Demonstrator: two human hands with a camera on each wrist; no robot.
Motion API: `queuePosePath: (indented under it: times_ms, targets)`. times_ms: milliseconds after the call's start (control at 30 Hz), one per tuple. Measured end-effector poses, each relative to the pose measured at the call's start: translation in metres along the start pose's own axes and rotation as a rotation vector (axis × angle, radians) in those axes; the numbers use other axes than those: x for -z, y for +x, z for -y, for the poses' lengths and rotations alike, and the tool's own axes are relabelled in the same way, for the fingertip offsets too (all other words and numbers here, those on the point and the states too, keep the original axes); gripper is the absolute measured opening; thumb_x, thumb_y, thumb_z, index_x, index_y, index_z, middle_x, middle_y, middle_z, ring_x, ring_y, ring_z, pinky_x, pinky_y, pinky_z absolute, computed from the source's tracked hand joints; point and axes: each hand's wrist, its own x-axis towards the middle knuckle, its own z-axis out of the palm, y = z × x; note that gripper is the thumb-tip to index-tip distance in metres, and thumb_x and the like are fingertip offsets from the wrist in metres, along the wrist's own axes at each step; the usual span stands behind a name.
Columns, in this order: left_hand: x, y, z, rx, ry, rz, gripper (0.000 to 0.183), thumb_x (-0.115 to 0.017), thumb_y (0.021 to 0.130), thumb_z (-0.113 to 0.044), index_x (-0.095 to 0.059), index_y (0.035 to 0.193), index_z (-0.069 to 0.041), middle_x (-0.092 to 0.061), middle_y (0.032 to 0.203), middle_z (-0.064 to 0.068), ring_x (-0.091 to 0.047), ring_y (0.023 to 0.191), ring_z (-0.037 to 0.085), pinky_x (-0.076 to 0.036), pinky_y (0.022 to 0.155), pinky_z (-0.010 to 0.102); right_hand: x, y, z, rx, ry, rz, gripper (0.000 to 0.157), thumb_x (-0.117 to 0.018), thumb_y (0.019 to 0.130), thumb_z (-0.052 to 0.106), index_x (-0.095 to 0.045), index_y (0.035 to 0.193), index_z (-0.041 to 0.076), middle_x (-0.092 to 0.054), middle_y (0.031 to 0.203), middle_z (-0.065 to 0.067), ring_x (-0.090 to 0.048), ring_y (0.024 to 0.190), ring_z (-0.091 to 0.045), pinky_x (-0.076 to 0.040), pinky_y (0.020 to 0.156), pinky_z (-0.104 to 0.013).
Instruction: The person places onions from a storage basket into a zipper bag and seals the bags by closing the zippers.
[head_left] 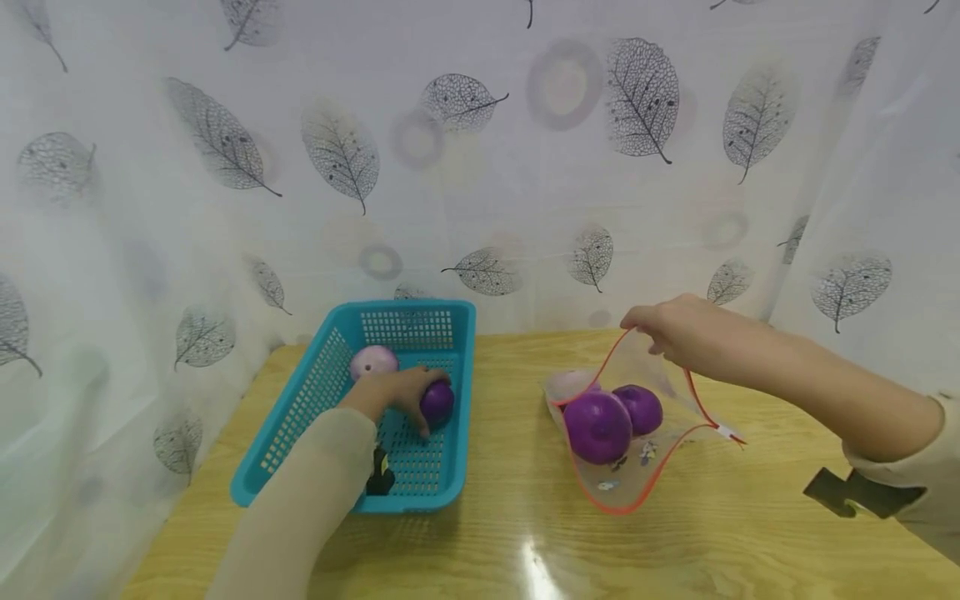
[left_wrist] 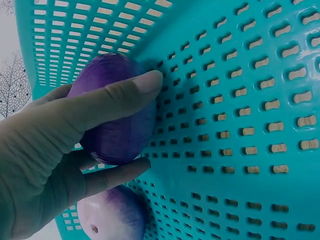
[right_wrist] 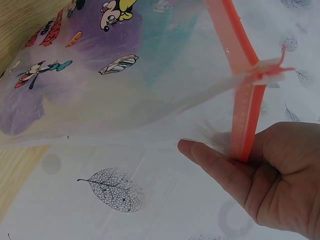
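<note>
Table point(head_left: 506, 500): glossy yellowish wood grain, glare at the near side.
Left part: teal perforated basket point(head_left: 315, 383), upright.
Right part: clear red-edged bag point(head_left: 626, 483), mouth open.

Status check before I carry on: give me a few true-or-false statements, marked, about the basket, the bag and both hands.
1. The left hand grips a purple onion inside the blue basket. True.
2. The bag is sealed shut. False: the see-through bag gapes open.
3. A paler onion lies in the blue basket too. True.
4. The right hand is inside the basket. False: the right hand holds up the see-through bag by its edge.
5. Two dark onions show inside the see-through bag. True.
</note>
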Motion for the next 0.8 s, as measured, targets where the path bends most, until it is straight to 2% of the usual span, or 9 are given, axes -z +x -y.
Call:
queuePosePath:
  times_ms: [167, 267, 400, 500, 667, 800]
  targets:
    - [0.002, 0.001, -0.003, -0.006, 0.035, 0.025, 0.09, -0.086, 0.065, -0.022, -0.038, 0.142, -0.021, -0.046, 0.137, 0.014, -0.046, 0.124, 0.034, -0.042, 0.099, 0.053, 0.0, 0.0, -0.001, 0.0, 0.005, 0.004, 0.03, -0.064, 0.081, -0.007, -0.063, 0.11, -0.002, -0.071, 0.089, -0.015, -0.068, 0.083, -0.03, -0.057, 0.07, -0.04]
    - [0.004, 0.001, -0.006, -0.003, 0.037, 0.054, 0.087, -0.085, 0.066, -0.019, -0.04, 0.141, -0.019, -0.048, 0.134, 0.014, -0.052, 0.116, 0.032, -0.049, 0.092, 0.047, 0.0, 0.0, -0.001, 0.0, 0.004, 0.006, 0.03, -0.064, 0.081, -0.007, -0.062, 0.11, -0.002, -0.071, 0.09, -0.015, -0.068, 0.083, -0.031, -0.057, 0.07, -0.04]
    - [0.007, 0.0, -0.008, 0.024, 0.002, 0.098, 0.087, -0.086, 0.065, -0.018, -0.041, 0.14, -0.02, -0.049, 0.133, 0.013, -0.058, 0.105, 0.029, -0.055, 0.078, 0.037, 0.0, 0.0, -0.001, -0.005, -0.006, 0.002, 0.03, -0.064, 0.08, -0.007, -0.063, 0.11, -0.002, -0.071, 0.089, -0.014, -0.068, 0.082, -0.03, -0.057, 0.07, -0.04]
    - [0.009, -0.003, -0.008, 0.035, -0.048, 0.116, 0.089, -0.086, 0.064, -0.014, -0.041, 0.141, -0.019, -0.047, 0.135, 0.015, -0.057, 0.106, 0.03, -0.056, 0.073, 0.034, 0.0, 0.0, -0.001, -0.006, -0.005, 0.007, 0.032, -0.064, 0.079, -0.01, -0.062, 0.11, -0.002, -0.071, 0.087, -0.014, -0.069, 0.078, -0.026, -0.057, 0.068, -0.039]
    - [0.016, -0.009, -0.006, 0.044, -0.141, 0.129, 0.09, -0.085, 0.063, -0.009, -0.041, 0.141, -0.018, -0.046, 0.133, 0.016, -0.054, 0.11, 0.033, -0.057, 0.075, 0.037, 0.001, 0.0, -0.002, -0.016, 0.007, 0.033, 0.039, -0.064, 0.075, -0.015, -0.061, 0.111, -0.003, -0.071, 0.088, -0.016, -0.069, 0.074, -0.022, -0.057, 0.064, -0.035]
    - [0.023, -0.012, -0.006, 0.047, -0.151, 0.145, 0.092, -0.085, 0.065, -0.01, -0.038, 0.143, -0.018, -0.045, 0.133, 0.016, -0.054, 0.111, 0.032, -0.056, 0.08, 0.039, 0.002, 0.0, -0.002, -0.044, 0.028, 0.062, 0.041, -0.066, 0.074, -0.015, -0.06, 0.114, -0.003, -0.07, 0.092, -0.018, -0.069, 0.075, -0.023, -0.057, 0.063, -0.034]
